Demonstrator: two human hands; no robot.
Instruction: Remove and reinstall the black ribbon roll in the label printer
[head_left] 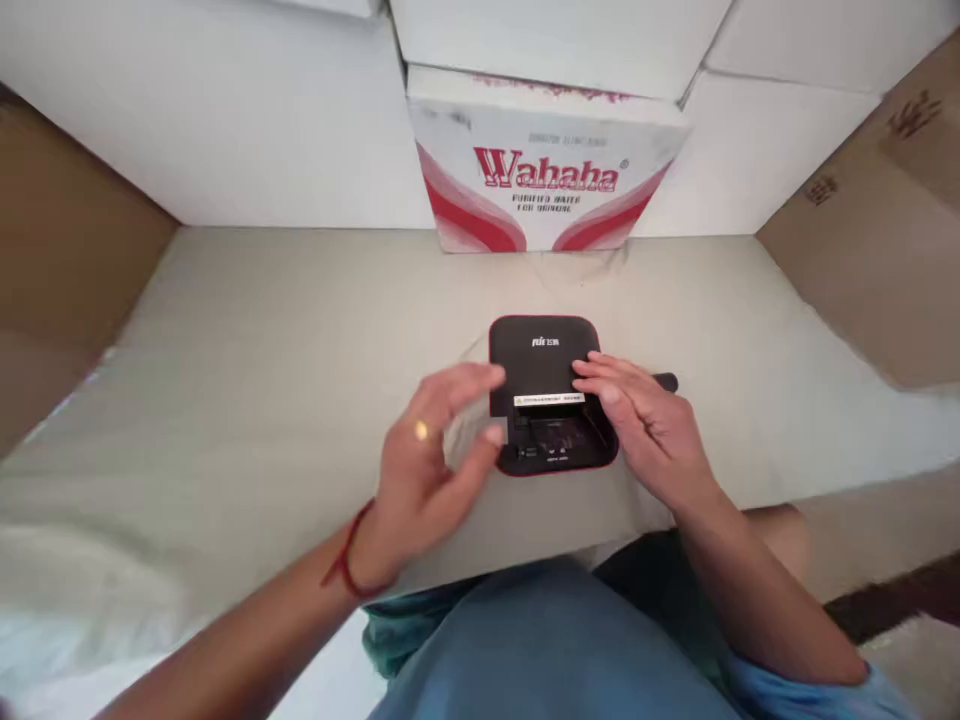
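A black square device (545,360) with rounded corners and a thin red rim lies flat on the cloth-covered surface. Its near half has an open recess (566,432), with a white warning label (549,399) along the far edge. My left hand (431,455) is at the device's left side, thumb and fingers apart. By its thumb tip is a small greyish, see-through square (498,430); whether the thumb touches it I cannot tell. My right hand (649,420) rests on the device's right edge, fingers stretched out over the top. A dark rounded bar (666,382) pokes out behind it.
A white and red Wahaha water carton (547,180) stands behind the device, among stacked white boxes (285,120). Brown cardboard (75,240) rises at the left, and a brown carton (877,220) at the right. Pale cloth (300,380) covers the surface, whose front edge meets my lap.
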